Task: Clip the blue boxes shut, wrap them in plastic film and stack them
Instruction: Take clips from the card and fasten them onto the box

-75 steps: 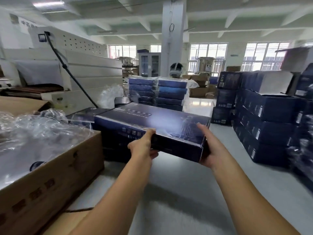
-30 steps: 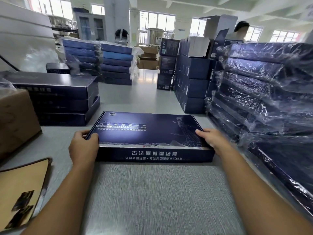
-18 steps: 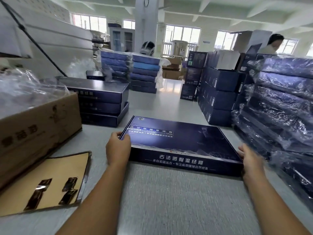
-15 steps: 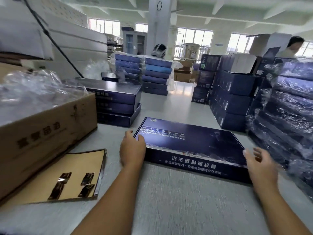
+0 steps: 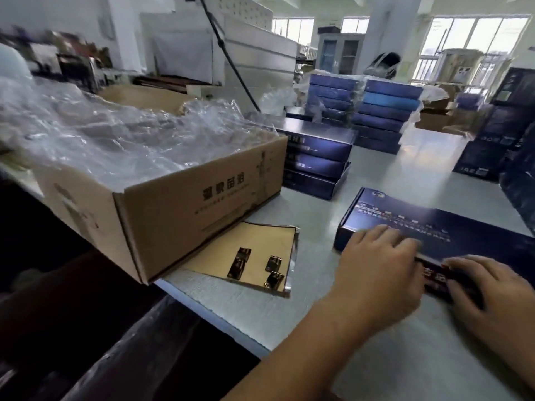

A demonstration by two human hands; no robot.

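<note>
I see the blue box lying flat on the grey counter at the right of the frame. My left hand rests on the box's near left corner, fingers apart and laid across the lid. My right hand sits at the near wall, lower right. Its fingers are bent against the wall, but through the blur I cannot tell whether they grip it. Left of the box lies a tan card bearing dark clips, partly under a cardboard carton heaped with plastic film. Three more blue boxes are stacked behind.
</note>
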